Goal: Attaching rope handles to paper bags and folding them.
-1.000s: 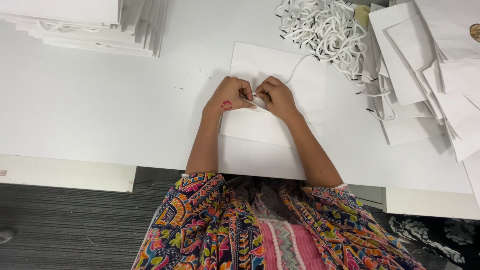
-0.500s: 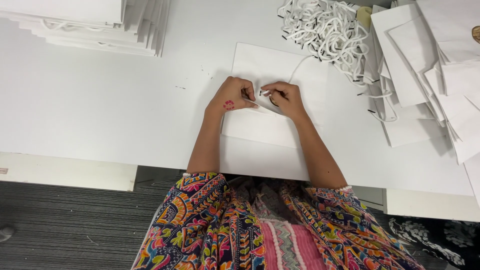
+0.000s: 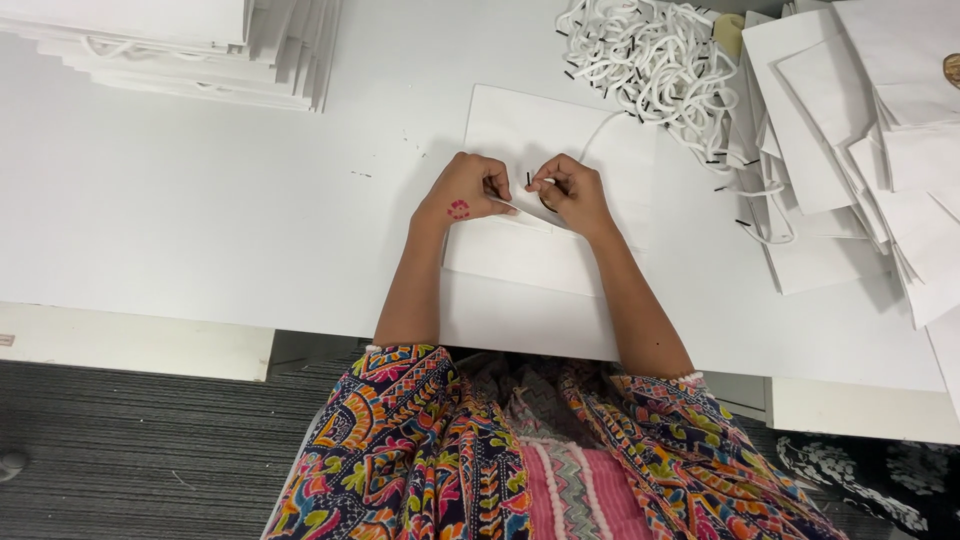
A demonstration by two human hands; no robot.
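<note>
A flat white paper bag (image 3: 560, 140) lies on the white table (image 3: 200, 220) in front of me. My left hand (image 3: 468, 190), with a small red mark on its back, pinches the bag's upper edge. My right hand (image 3: 572, 190) sits just to the right of it and pinches a white cord (image 3: 600, 130) with a black tip. The cord runs up from my right hand across the bag toward the cord pile. The two hands are a few centimetres apart.
A tangled pile of white cords with black tips (image 3: 650, 55) lies at the back right. Stacks of flat white bags (image 3: 850, 150) fill the right side. Another stack of white bags (image 3: 200, 50) sits at the back left. The table's near edge (image 3: 150, 315) is below my arms.
My hands, touching a second ago, have drawn slightly apart. The right hand shifted a little to the right with the cord; the black tip now shows between the hands.
</note>
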